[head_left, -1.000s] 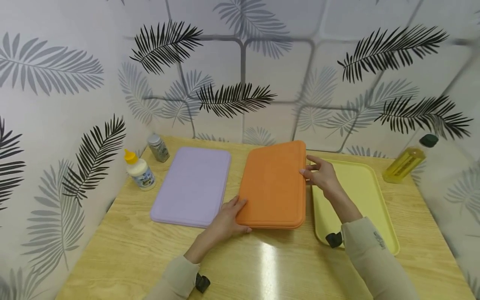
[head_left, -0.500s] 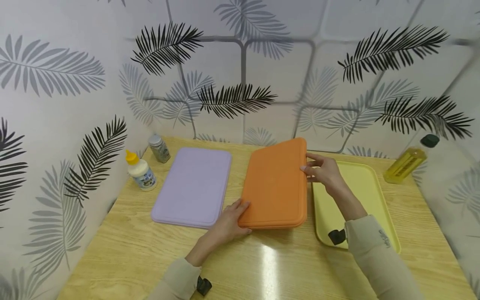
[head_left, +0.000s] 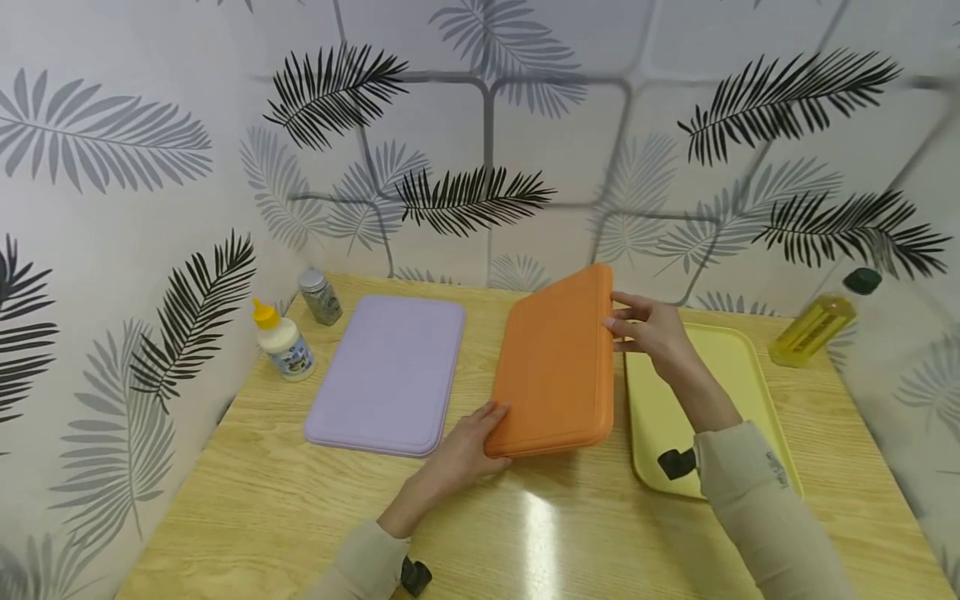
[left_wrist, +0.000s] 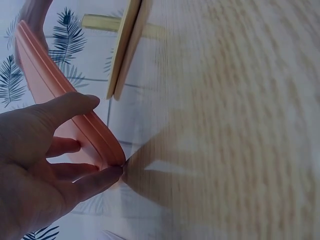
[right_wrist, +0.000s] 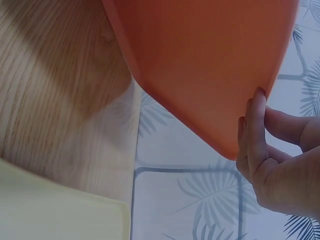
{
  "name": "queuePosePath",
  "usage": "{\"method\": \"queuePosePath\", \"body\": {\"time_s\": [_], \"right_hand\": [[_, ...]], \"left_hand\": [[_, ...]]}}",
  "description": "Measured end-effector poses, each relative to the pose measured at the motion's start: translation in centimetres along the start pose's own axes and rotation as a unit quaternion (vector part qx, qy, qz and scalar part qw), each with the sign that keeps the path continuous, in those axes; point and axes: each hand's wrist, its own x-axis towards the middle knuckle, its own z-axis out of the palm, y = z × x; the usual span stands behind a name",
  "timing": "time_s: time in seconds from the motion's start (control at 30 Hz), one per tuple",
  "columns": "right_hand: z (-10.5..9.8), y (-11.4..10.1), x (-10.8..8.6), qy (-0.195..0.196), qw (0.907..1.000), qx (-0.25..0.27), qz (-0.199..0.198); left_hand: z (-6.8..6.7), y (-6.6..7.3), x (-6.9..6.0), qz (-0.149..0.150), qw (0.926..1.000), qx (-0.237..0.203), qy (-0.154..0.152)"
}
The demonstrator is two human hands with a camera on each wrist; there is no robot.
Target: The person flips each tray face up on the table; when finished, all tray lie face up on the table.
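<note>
An orange rectangular tray [head_left: 555,358] is held tilted over the wooden table, its right side raised higher than its left. At its near left corner my left hand [head_left: 465,442] pinches the rim; in the left wrist view the thumb and fingers lie on opposite sides of the tray [left_wrist: 90,135]. My right hand [head_left: 652,329] grips the right edge near the far end. Fingers and thumb of the right hand [right_wrist: 280,165] clasp that edge in the right wrist view. A lilac tray [head_left: 386,367] lies to the left, and a yellow tray [head_left: 701,367] lies beneath the right forearm.
At the back left stand a white squeeze bottle [head_left: 283,343] with a yellow nozzle and a small grey-lidded jar [head_left: 320,297]. A bottle of yellow liquid [head_left: 813,329] with a dark cap is at the back right. Patterned walls [head_left: 555,242] border the table.
The orange tray has tilted more steeply, its right side rising with my right hand. My left hand has shifted slightly right, still holding the near left corner.
</note>
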Motion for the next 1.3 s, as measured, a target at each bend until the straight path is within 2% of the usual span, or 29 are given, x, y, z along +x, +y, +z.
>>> {"method": "queuePosePath", "body": {"time_s": [0.13,0.37,0.83,0.93,1.07,1.3], "right_hand": [[0.1,-0.6,0.1,0.0,1.0,-0.004,-0.007],[0.6,-1.5,0.2,0.007,0.9998,0.018,-0.01],[1.5,-2.8,0.4,-0.003,0.9984,0.056,0.003],[1.7,-3.0,0.4,-0.006,0.9975,0.071,0.004],[1.9,-3.3,0.5,-0.015,0.9957,0.091,0.001],[2.2,-3.9,0.6,-0.021,0.9921,0.123,0.001]], "left_hand": [[0.4,0.2,0.0,0.005,0.9999,0.004,0.012],[1.1,0.8,-0.2,0.01,0.9997,0.001,0.021],[1.4,1.6,-0.7,0.044,0.9973,-0.016,0.057],[1.4,1.8,-0.8,0.045,0.9967,-0.03,0.061],[1.8,2.1,-0.8,0.026,0.9969,-0.045,0.059],[2.4,2.9,-0.7,0.025,0.9959,-0.052,0.07]]}}
